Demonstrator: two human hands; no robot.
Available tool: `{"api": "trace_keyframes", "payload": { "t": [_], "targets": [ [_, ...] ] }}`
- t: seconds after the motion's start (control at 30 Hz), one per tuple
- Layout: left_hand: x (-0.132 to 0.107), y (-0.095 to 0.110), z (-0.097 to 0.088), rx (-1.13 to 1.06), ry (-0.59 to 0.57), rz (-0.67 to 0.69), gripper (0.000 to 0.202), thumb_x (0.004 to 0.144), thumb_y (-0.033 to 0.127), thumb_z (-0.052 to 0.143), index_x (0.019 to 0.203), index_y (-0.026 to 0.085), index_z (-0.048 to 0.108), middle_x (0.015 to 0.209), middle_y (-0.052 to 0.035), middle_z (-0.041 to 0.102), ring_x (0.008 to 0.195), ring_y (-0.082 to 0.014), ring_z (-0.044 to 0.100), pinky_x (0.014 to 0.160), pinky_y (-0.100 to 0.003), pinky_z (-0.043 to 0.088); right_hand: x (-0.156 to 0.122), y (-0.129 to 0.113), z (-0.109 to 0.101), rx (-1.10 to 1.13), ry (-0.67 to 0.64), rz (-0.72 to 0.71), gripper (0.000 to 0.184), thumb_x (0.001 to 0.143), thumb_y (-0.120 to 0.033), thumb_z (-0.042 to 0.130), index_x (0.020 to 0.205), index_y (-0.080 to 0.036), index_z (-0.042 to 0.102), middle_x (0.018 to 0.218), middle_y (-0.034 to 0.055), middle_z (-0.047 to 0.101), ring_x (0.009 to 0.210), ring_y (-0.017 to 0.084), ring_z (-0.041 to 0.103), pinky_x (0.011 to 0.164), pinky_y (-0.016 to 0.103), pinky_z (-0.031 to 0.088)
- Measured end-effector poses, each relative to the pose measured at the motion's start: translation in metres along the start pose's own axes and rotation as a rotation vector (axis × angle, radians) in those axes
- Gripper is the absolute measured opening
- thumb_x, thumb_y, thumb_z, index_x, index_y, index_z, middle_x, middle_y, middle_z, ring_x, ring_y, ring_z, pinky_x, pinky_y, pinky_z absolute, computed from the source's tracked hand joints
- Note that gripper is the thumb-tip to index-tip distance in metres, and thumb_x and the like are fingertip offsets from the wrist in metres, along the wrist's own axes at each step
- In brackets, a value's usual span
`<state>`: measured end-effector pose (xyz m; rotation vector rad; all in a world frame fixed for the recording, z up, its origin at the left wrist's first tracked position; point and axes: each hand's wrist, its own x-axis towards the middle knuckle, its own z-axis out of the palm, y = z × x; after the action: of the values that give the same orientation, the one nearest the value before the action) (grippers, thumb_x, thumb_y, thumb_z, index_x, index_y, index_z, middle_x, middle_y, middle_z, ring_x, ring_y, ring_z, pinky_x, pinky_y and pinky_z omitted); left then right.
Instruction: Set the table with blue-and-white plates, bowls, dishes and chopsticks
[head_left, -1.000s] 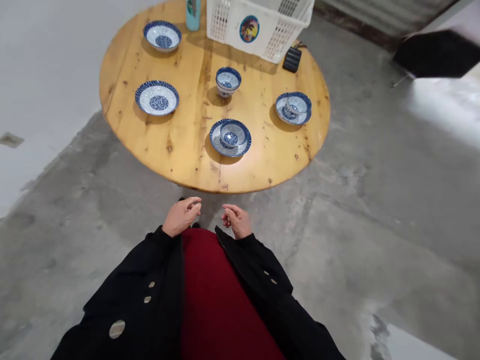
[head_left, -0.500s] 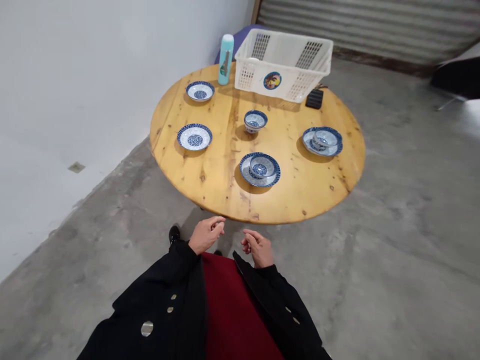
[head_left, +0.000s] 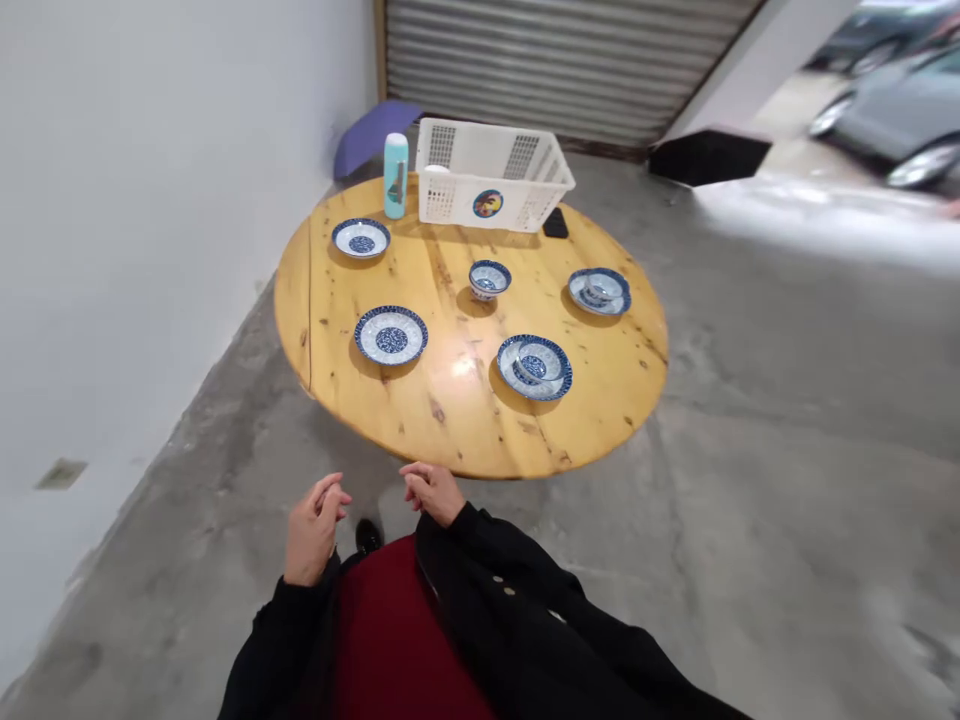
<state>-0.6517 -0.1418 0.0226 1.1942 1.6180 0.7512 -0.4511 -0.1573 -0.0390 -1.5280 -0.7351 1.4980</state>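
My left hand [head_left: 313, 527] hangs in front of my body, short of the table's near edge, its fingers half curled with nothing in them. Close to that edge, my right hand [head_left: 435, 493] is loosely bent and also bare. A blue-and-white plate [head_left: 391, 336] lies nearest the left hand on the round wooden table [head_left: 420, 415]. To its right, another plate [head_left: 505, 365] has a small bowl [head_left: 541, 362] on it. A third plate [head_left: 576, 292] at the right carries a bowl [head_left: 606, 287] too. One more plate [head_left: 361, 239] lies at the back left. Patterned bowls [head_left: 489, 280], seemingly stacked, stand mid-table.
At the table's back stand a turquoise bottle [head_left: 395, 178] and a white plastic basket [head_left: 457, 206], with a black object [head_left: 556, 223] beside it. A purple thing [head_left: 367, 140] is behind the bottle. A white wall [head_left: 135, 200] runs along the left; cars show far right.
My view has swung right and up, bringing the cars into sight. Both hands appear farther left in the picture, and the table sits a little lower. The dishes keep their places on it.
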Motion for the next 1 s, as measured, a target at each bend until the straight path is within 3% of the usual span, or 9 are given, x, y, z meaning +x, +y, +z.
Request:
{"api": "trace_keyframes", "payload": {
  "t": [0.07, 0.13, 0.33, 0.47, 0.57, 0.67, 0.83, 1.0],
  "targets": [
    [0.018, -0.004, -0.015, 0.01, -0.046, 0.011, 0.048, 0.079, 0.053, 0.057, 0.108, 0.016, 0.069, 0.077, -0.0029, 0.071, 0.064, -0.0151, 0.063, 0.066, -0.027, 0.055, 0.01, -0.009, 0.011, 0.046, 0.078, -0.028, 0.028, 0.066, -0.038, 0.058, 0.083, -0.017, 0.066, 0.05, -0.0044, 0.062, 0.036, 0.009, 0.049, 0.036, 0.019, 0.035],
    [0.036, -0.004, -0.021, 0.019, -0.105, 0.025, 0.048, 0.08, 0.053, 0.056, 0.108, 0.016, 0.069, 0.078, -0.0037, 0.072, 0.065, -0.0157, 0.063, 0.066, -0.028, 0.055, 0.018, -0.021, 0.008, 0.078, 0.175, -0.063, 0.031, 0.065, -0.04, 0.06, 0.084, -0.016, 0.068, 0.051, -0.0032, 0.063, 0.037, 0.01, 0.05, 0.036, 0.02, 0.037],
    [0.091, 0.014, -0.008, 0.025, -0.281, 0.092, 0.043, 0.081, 0.047, 0.054, 0.105, 0.015, 0.069, 0.077, -0.0038, 0.072, 0.064, -0.0154, 0.064, 0.069, -0.028, 0.054, 0.057, -0.066, -0.044, 0.081, 0.486, -0.21, 0.033, 0.065, -0.041, 0.068, 0.083, -0.013, 0.068, 0.051, -0.0017, 0.062, 0.037, 0.009, 0.05, 0.037, 0.02, 0.037],
    [0.129, 0.022, -0.006, 0.024, -0.329, 0.106, 0.046, 0.082, 0.048, 0.055, 0.108, 0.014, 0.07, 0.077, -0.0037, 0.072, 0.064, -0.0153, 0.064, 0.068, -0.027, 0.054, 0.113, -0.103, -0.083, 0.074, 0.637, -0.207, 0.022, 0.072, -0.031, 0.068, 0.082, -0.012, 0.065, 0.052, -0.0014, 0.062, 0.037, 0.009, 0.049, 0.036, 0.018, 0.034],
    [0.16, 0.028, -0.014, 0.061, -0.334, 0.095, 0.048, 0.081, 0.051, 0.056, 0.108, 0.014, 0.071, 0.076, -0.0037, 0.072, 0.065, -0.0166, 0.065, 0.068, -0.028, 0.054, 0.164, -0.135, -0.11, 0.046, 0.756, -0.123, 0.009, 0.081, -0.021, 0.061, 0.078, -0.012, 0.062, 0.055, -0.0009, 0.063, 0.036, 0.008, 0.05, 0.036, 0.018, 0.036],
    [0.198, 0.04, -0.026, 0.105, -0.322, 0.072, 0.054, 0.079, 0.056, 0.057, 0.11, 0.014, 0.071, 0.078, -0.0045, 0.073, 0.066, -0.0179, 0.066, 0.068, -0.029, 0.055, 0.217, -0.163, -0.137, 0.046, 0.88, -0.068, 0.012, 0.087, -0.016, 0.057, 0.076, -0.013, 0.058, 0.059, 0.0, 0.064, 0.037, 0.007, 0.051, 0.037, 0.018, 0.038],
    [0.261, 0.075, -0.03, 0.159, -0.328, -0.003, 0.069, 0.075, 0.065, 0.058, 0.114, 0.01, 0.07, 0.079, -0.0075, 0.073, 0.067, -0.0191, 0.067, 0.07, -0.032, 0.057, 0.295, -0.188, -0.183, 0.058, 1.05, 0.008, 0.017, 0.092, -0.024, 0.058, 0.078, -0.015, 0.058, 0.058, 0.0003, 0.061, 0.041, 0.01, 0.054, 0.038, 0.019, 0.04],
    [0.315, 0.109, -0.006, 0.242, -0.398, -0.003, 0.068, 0.077, 0.066, 0.057, 0.116, 0.012, 0.07, 0.081, -0.0069, 0.073, 0.068, -0.0192, 0.067, 0.068, -0.032, 0.056, 0.348, -0.194, -0.224, -0.194, 1.111, 0.056, 0.028, 0.091, -0.035, 0.058, 0.071, -0.016, 0.063, 0.057, 0.0052, 0.062, 0.054, 0.018, 0.062, 0.053, 0.028, 0.051]
  ]
}}
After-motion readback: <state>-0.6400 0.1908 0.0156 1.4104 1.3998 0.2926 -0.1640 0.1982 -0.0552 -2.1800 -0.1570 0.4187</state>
